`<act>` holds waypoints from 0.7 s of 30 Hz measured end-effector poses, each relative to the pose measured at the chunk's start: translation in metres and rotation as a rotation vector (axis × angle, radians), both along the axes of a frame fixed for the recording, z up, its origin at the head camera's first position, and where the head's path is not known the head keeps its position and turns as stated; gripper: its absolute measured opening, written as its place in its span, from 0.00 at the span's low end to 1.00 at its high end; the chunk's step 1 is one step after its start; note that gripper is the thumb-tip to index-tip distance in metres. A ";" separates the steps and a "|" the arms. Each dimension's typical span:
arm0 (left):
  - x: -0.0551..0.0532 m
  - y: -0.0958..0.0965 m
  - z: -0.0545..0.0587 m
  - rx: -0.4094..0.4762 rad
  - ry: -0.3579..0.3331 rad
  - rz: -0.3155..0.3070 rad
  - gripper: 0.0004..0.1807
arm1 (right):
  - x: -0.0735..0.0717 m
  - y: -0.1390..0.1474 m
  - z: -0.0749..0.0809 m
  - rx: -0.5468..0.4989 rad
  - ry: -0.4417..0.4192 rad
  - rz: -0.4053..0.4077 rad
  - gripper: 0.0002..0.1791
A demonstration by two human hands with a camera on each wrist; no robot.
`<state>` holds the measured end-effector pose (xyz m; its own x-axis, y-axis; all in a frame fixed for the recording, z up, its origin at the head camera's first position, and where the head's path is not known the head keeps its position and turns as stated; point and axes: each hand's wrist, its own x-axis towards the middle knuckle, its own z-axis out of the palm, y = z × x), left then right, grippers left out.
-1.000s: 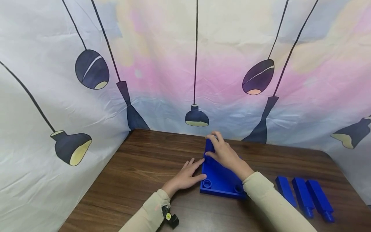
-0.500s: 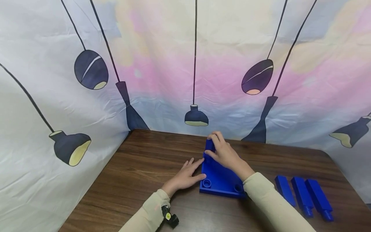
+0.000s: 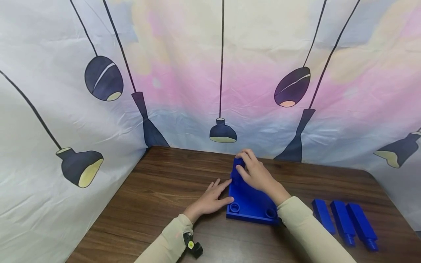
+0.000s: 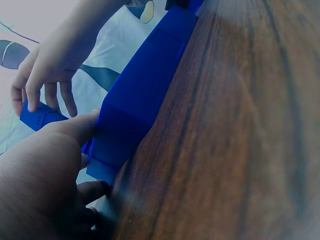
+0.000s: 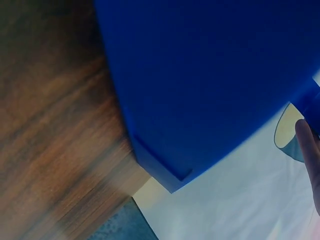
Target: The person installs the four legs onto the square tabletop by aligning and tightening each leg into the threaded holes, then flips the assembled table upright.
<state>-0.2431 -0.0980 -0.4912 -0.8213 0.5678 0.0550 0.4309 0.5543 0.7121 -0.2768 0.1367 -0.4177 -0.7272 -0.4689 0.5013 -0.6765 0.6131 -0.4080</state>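
On the table lies a blue square panel (image 3: 248, 201) with a raised rim and round sockets; two sockets show at its near corners. A blue square leg (image 3: 238, 165) stands upright at the far left corner. My right hand (image 3: 258, 177) grips its upper part, fingers over the far side and thumb on the near side. In the left wrist view, fingertips of the right hand (image 4: 60, 60) hang over the leg (image 4: 37, 117). My left hand (image 3: 210, 201) lies against the panel's left edge, fingers spread and thumb on the rim. The leg's foot is hidden.
To the right, three more blue legs (image 3: 343, 221) lie side by side on the brown wood table (image 3: 171, 190); threaded ends show on two. A printed cloth (image 3: 184, 73) with lamp drawings hangs behind. A black strapped device (image 3: 193, 246) is on the left sleeve.
The right thumb has moved slightly up and right along the leg, and the right wrist has shifted a little to the right. The left hand and the panel have stayed put.
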 end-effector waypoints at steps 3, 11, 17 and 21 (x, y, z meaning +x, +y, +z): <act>0.000 0.000 0.000 0.000 0.003 0.002 0.40 | 0.000 0.001 0.001 -0.035 -0.023 0.006 0.16; 0.000 0.000 0.000 -0.001 -0.002 0.009 0.40 | -0.003 0.003 0.001 -0.099 -0.049 0.033 0.16; 0.000 0.000 0.000 0.002 0.001 0.008 0.40 | -0.005 0.006 0.002 -0.172 -0.128 0.083 0.16; 0.001 0.000 0.000 -0.002 -0.001 0.007 0.40 | -0.006 0.010 0.002 -0.257 -0.216 0.119 0.16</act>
<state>-0.2425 -0.0981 -0.4909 -0.8255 0.5618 0.0534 0.4263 0.5588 0.7113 -0.2827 0.1465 -0.4160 -0.7770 -0.4354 0.4546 -0.6185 0.3940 -0.6799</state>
